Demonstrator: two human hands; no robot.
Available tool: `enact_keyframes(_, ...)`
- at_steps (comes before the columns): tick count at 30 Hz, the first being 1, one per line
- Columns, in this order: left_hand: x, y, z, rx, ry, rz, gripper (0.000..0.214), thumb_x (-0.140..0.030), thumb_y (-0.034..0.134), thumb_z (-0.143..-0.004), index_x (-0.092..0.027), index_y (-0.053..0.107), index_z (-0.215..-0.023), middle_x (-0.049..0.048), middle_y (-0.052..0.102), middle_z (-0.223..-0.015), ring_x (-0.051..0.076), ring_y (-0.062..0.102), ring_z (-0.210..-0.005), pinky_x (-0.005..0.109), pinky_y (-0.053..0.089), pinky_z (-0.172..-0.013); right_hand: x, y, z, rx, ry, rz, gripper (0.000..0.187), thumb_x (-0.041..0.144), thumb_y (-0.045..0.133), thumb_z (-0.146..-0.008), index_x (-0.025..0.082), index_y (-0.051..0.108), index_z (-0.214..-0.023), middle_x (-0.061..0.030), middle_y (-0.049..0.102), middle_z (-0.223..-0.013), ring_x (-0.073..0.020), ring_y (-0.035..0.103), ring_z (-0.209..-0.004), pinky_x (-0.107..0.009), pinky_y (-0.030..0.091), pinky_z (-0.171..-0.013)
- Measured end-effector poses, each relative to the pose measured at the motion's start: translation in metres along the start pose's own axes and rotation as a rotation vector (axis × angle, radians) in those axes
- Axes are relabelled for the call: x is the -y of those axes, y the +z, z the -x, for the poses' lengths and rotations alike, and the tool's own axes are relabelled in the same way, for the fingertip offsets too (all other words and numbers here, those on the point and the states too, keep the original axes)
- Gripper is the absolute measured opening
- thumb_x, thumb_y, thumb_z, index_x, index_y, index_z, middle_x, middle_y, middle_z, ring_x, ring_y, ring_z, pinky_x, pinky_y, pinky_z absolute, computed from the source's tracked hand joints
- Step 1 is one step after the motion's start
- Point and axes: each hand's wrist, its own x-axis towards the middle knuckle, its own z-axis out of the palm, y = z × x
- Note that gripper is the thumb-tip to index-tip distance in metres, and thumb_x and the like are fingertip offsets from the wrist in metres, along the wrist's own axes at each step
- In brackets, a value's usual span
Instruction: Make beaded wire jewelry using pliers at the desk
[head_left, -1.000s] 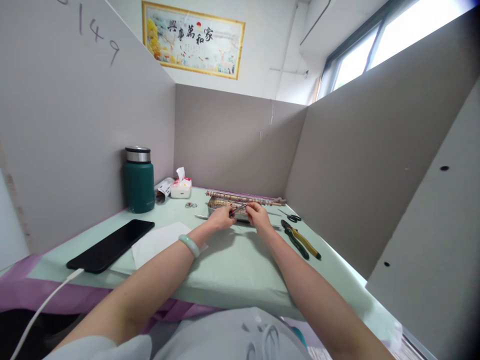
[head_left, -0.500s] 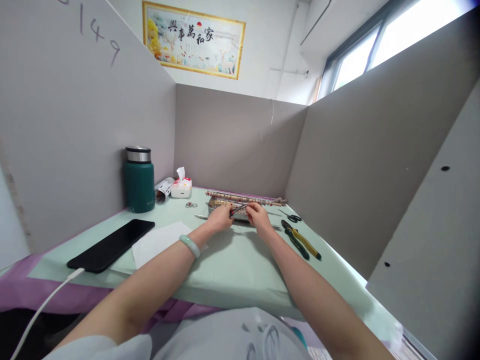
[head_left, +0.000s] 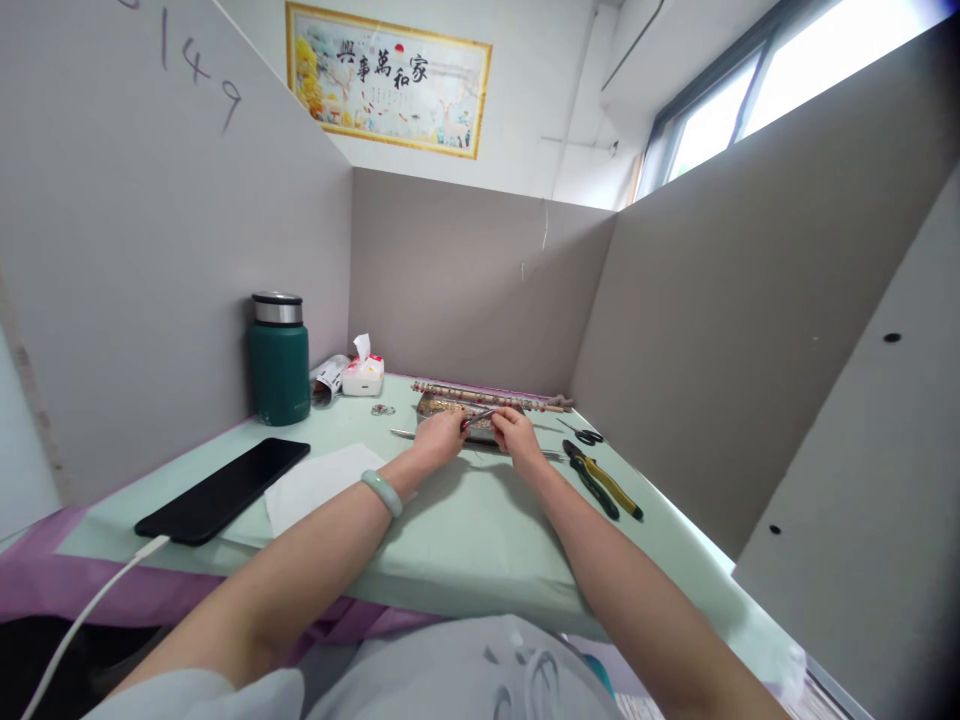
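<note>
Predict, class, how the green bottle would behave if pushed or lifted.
Pushed high up, the bottle would probably tip, being taller than wide. Its round sides suggest rolling once toppled. The smooth, rigid-looking body should hardly give when squeezed.

Green flask (head_left: 279, 368) near a tissue pack (head_left: 363, 376); black phone (head_left: 225, 490), white cable (head_left: 152, 547) attached; gold-bordered picture (head_left: 390, 85).

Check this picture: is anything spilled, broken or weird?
I see nothing spilled or broken on the table. One odd thing: a thin pale line on the back panel, maybe thread or a scratch; I can't tell.
</note>
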Motion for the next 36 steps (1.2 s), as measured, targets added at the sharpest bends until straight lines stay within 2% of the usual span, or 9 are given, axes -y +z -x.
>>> enact_keyframes(6, -0.002, -0.001, 0.002, -0.028, -0.011, -0.088, 0.024, -0.031, 0.048, -0.086, -0.021, 0.061, -0.103, 0.0087, 0.067, -0.099, 0.022, 0.062, -0.091, 0.030, 0.045, -0.073, -0.003, 0.000, 0.001, -0.011, -0.052, 0.031, 0.018, 0.035, 0.056, -0.066, 0.018, 0.055, -0.072, 0.0056, 0.043, -0.052, -0.0067, 0.031, -0.042, -0.021, 0.018, -0.040)
enact_keyframes(15, -0.008, -0.008, 0.002, -0.085, 0.038, -0.217, 0.026, -0.022, 0.038, -0.091, -0.019, 0.061, -0.104, 0.0108, 0.064, -0.096, 0.022, 0.060, -0.090, 0.031, 0.043, -0.074, -0.003, -0.004, 0.000, 0.081, 0.096, -0.212, 0.023, 0.034, 0.065, -0.063, 0.017, 0.053, -0.073, 0.0063, 0.043, -0.053, -0.0031, 0.024, -0.037, -0.019, 0.011, -0.037)
enact_keyframes(19, -0.011, -0.008, 0.003, -0.093, 0.026, -0.239, 0.025, -0.015, 0.039, -0.089, -0.016, 0.060, -0.103, 0.0140, 0.062, -0.098, 0.024, 0.058, -0.095, 0.033, 0.043, -0.077, -0.004, -0.004, 0.000, 0.071, 0.133, -0.200, 0.022, 0.032, 0.066, -0.064, 0.016, 0.051, -0.070, 0.0059, 0.042, -0.053, -0.0026, 0.024, -0.037, -0.018, 0.011, -0.036)
enact_keyframes(22, -0.010, -0.005, 0.004, -0.080, 0.007, -0.176, 0.026, -0.018, 0.039, -0.089, -0.017, 0.060, -0.105, 0.0146, 0.063, -0.102, 0.024, 0.058, -0.097, 0.033, 0.043, -0.078, -0.004, -0.003, 0.001, 0.053, 0.124, -0.170, 0.023, 0.034, 0.065, -0.066, 0.017, 0.050, -0.070, 0.0058, 0.043, -0.053, -0.0026, 0.025, -0.037, -0.018, 0.012, -0.036)
enact_keyframes(26, -0.006, -0.001, 0.001, 0.060, -0.047, 0.019, 0.024, -0.031, 0.049, -0.085, -0.021, 0.063, -0.102, 0.0098, 0.068, -0.095, 0.022, 0.062, -0.088, 0.029, 0.044, -0.073, -0.002, -0.003, 0.001, 0.052, 0.089, -0.137, 0.030, 0.041, 0.065, -0.064, 0.018, 0.051, -0.076, 0.0057, 0.045, -0.055, -0.0040, 0.027, -0.039, -0.019, 0.014, -0.037)
enact_keyframes(28, -0.004, -0.001, -0.001, 0.098, -0.058, 0.101, 0.022, -0.032, 0.051, -0.083, -0.021, 0.066, -0.095, 0.0081, 0.069, -0.090, 0.021, 0.063, -0.086, 0.026, 0.044, -0.071, -0.002, -0.003, 0.001, 0.050, 0.084, -0.127, 0.033, 0.044, 0.065, -0.062, 0.018, 0.052, -0.078, 0.0057, 0.045, -0.056, -0.0043, 0.028, -0.041, -0.018, 0.015, -0.037)
enact_keyframes(36, -0.001, -0.006, -0.004, 0.071, -0.051, 0.177, 0.022, -0.029, 0.051, -0.080, -0.020, 0.069, -0.088, 0.0073, 0.071, -0.085, 0.020, 0.063, -0.082, 0.025, 0.043, -0.069, -0.001, -0.005, 0.000, 0.075, 0.067, -0.136, 0.037, 0.048, 0.063, -0.064, 0.018, 0.054, -0.082, 0.0067, 0.043, -0.056, -0.0038, 0.025, -0.039, -0.019, 0.013, -0.038)
